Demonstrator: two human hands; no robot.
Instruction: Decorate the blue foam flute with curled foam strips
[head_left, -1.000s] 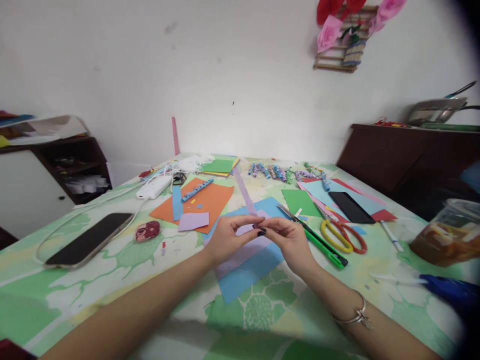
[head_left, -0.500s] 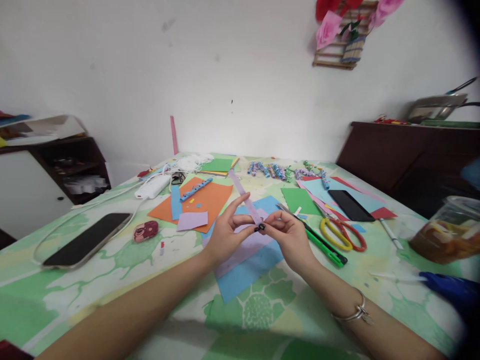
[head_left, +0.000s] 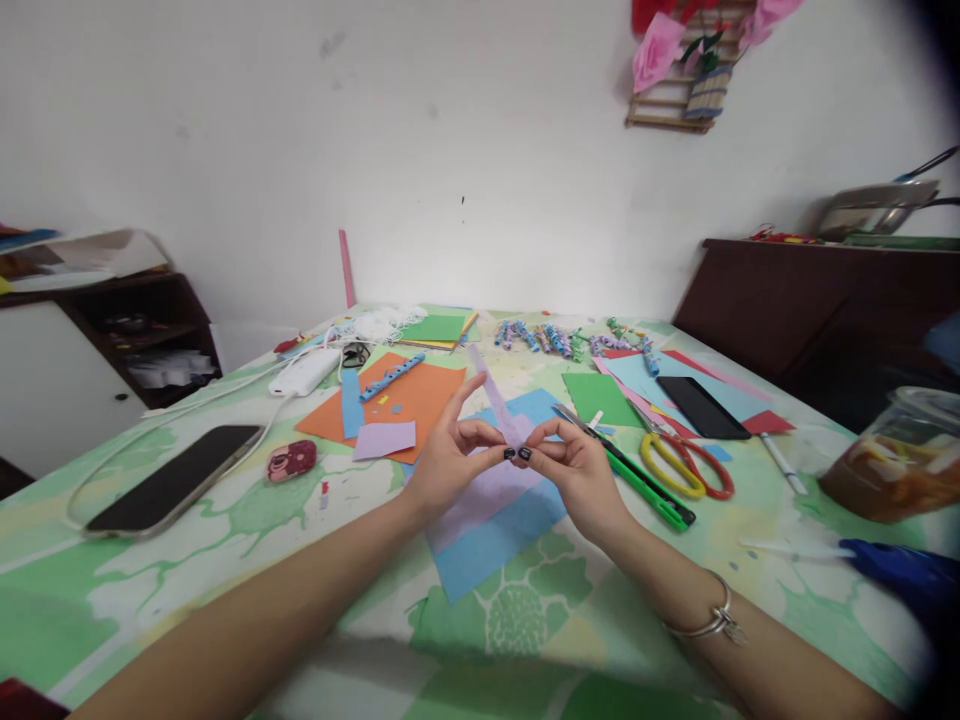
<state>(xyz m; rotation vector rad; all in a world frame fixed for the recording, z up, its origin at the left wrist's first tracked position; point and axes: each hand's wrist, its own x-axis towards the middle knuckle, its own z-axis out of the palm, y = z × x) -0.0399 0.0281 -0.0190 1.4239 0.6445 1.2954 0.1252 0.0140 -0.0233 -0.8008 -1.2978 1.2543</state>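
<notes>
A narrow lilac paper strip [head_left: 496,398] slants up and away from my fingertips. My left hand [head_left: 459,455] pinches its near end between thumb and fingers, the index finger raised along the strip. Close beside it, my right hand [head_left: 576,465] pinches the same end, both thumbs almost touching. The very end of the strip is hidden by the fingers. Beneath the hands lie a lilac sheet [head_left: 480,510] and a blue sheet [head_left: 491,548]. Just right of my right hand are a green box cutter [head_left: 649,487] and scissors [head_left: 679,465] with yellow and orange handles.
Phones lie left [head_left: 176,478] and right [head_left: 701,407]. Further left are a red case [head_left: 291,461], a white power strip [head_left: 306,373] and orange paper [head_left: 442,385]. Curled paper strips [head_left: 555,341] lie at the back. A plastic cup [head_left: 892,465] and blue glue gun [head_left: 900,573] stand right.
The strip's far end has swung slightly right. My left index finger has shifted a little up and left, and the thumbs have moved slightly; both hands still pinch the strip.
</notes>
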